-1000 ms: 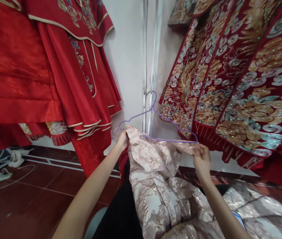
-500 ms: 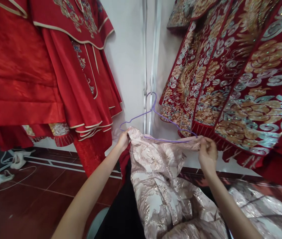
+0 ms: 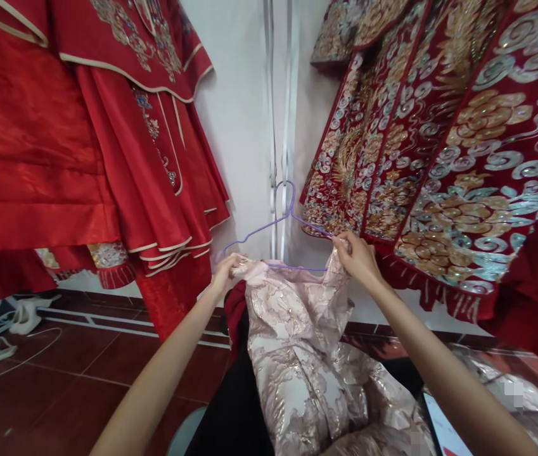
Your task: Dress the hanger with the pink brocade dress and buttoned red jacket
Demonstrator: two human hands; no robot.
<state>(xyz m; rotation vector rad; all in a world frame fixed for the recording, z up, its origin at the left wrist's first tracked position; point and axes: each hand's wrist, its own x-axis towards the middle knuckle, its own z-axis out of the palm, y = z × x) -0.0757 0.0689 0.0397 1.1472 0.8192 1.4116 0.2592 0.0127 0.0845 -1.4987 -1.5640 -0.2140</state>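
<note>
A pale pink dress (image 3: 292, 354) with a shiny raised pattern hangs down over my lap. Inside its top sits a purple wire hanger (image 3: 263, 226), its hook pointing up toward the wall. My left hand (image 3: 227, 273) is closed on the dress's left shoulder at the hanger's left end. On the other side, my right hand (image 3: 358, 256) pinches the right shoulder, which is drawn up over the hanger's right arm. The hanger's bottom bar shows across the neck opening.
Red garments (image 3: 154, 158) hang at the left, and a heavily embroidered red garment (image 3: 440, 158) at the right. White metal poles (image 3: 278, 114) stand between them. White shoes (image 3: 26, 316) and cables lie on the tiled floor (image 3: 73, 380). A phone (image 3: 442, 424) shows below my right forearm.
My right hand has moved left and up, bringing the right shoulder of the dress up onto the hanger's arm. My left hand has shifted slightly left. The phone has come into view.
</note>
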